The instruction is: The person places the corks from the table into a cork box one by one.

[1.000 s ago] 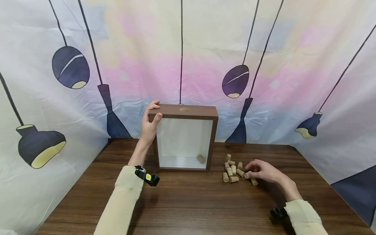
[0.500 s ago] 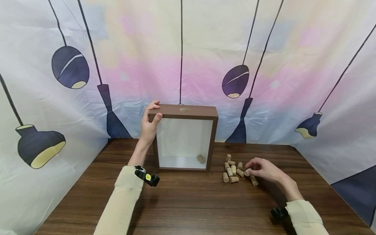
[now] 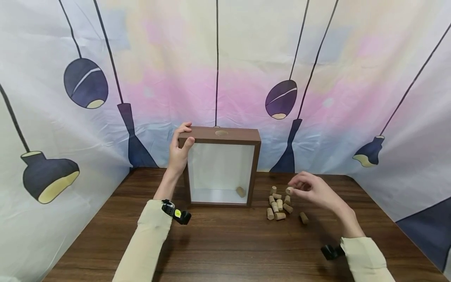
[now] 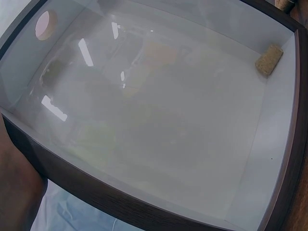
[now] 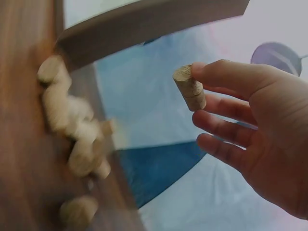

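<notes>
A brown wooden shadow box (image 3: 239,135) with a clear front stands upright on the table. My left hand (image 3: 179,152) grips its upper left corner, thumb on the front and fingers over the top. A round hole (image 3: 222,133) shows in the top side. Inside, one cork (image 4: 269,60) leans in the lower right corner. To the right of the box, my right hand (image 3: 318,192) pinches another cork (image 5: 190,89) between thumb and fingertips, raised above the table. Several loose corks (image 3: 280,205) lie beneath and left of that hand.
One single cork (image 3: 303,218) lies apart, nearer the front. The dark wooden table (image 3: 225,246) meets a fabric backdrop (image 3: 169,78) printed with lamps, close behind the box. A black wrist camera (image 3: 329,252) sits below the right wrist.
The right hand has lifted a cork from the right side of the pile and moved it up and slightly left. The left hand and the box stay put.
</notes>
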{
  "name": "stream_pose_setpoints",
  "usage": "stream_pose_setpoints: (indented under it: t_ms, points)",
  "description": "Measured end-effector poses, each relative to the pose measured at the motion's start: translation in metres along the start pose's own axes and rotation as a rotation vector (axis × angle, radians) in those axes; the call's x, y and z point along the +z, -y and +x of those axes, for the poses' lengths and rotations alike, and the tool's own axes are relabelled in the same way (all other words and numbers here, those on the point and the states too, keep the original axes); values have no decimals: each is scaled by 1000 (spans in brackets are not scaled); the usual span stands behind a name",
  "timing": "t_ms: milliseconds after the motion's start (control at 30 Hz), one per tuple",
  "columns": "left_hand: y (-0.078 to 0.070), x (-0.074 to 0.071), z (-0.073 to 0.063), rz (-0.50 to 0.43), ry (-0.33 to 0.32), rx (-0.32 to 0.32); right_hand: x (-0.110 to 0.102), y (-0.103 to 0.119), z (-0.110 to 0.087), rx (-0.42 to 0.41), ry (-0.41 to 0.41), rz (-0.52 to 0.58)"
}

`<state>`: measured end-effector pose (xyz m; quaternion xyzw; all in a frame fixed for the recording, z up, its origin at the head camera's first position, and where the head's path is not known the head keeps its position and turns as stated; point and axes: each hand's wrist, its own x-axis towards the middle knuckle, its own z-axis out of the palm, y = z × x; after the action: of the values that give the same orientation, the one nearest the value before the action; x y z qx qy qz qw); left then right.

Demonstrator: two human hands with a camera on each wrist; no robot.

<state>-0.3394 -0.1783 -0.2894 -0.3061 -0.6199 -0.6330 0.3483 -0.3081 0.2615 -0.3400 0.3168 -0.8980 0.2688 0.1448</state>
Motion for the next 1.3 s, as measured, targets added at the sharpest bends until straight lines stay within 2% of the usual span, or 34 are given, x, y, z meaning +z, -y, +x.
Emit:
stream_pose_setpoints:
  t_ms: [200,433,700,1067,1300]
  points:
    - [0,0,-1,-8,-3,2,-12,27,14,-86,-68,5]
    - [2,-1,1,-17,-5,-2,-24,57,32,-135,-127,21]
    - [0,0,1,-2,-3,-8,-32,86,54,-252,-235,28]
    - [1,1,-1,-13,-3,6,-40,124,77,-325,-272,22]
    - [1,0,-1,-5,-4,8,-42,146,99,-386,-313,38]
